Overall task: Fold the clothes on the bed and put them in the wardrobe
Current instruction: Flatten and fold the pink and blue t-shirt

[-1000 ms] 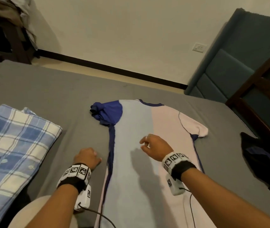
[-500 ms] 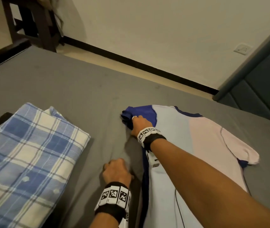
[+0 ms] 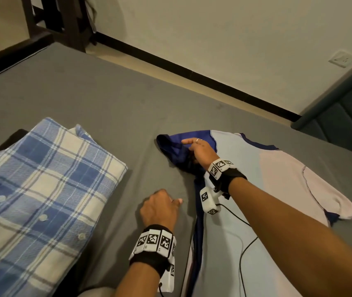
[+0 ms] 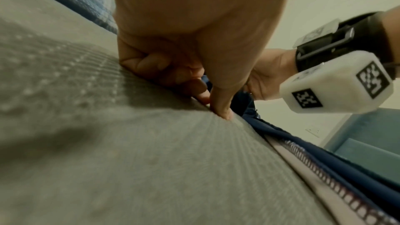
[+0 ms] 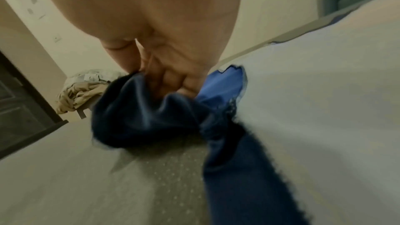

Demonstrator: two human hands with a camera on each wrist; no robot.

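Note:
A T-shirt (image 3: 245, 179) in light blue and pink lies flat on the grey bed (image 3: 106, 99), its navy left sleeve (image 3: 177, 151) bunched up. My right hand (image 3: 198, 148) reaches across the shirt and grips that sleeve, the ringed finger pointing out over the cloth. In the right wrist view the fingers (image 5: 173, 81) curl into the dark sleeve (image 5: 140, 112). My left hand (image 3: 160, 209) rests as a fist on the bed just left of the shirt's navy side seam. From the left wrist its thumb (image 4: 220, 105) presses the sheet and it holds nothing.
A folded blue and white plaid shirt (image 3: 42, 200) lies on the bed at the left. A teal padded headboard (image 3: 342, 116) stands at the right, dark wooden furniture (image 3: 63, 22) at the top left. A strip of floor runs along the wall beyond the bed.
My right hand has moved from the middle of the T-shirt up and left to the navy sleeve and taken hold of it. The left hand has stayed beside the shirt's left edge.

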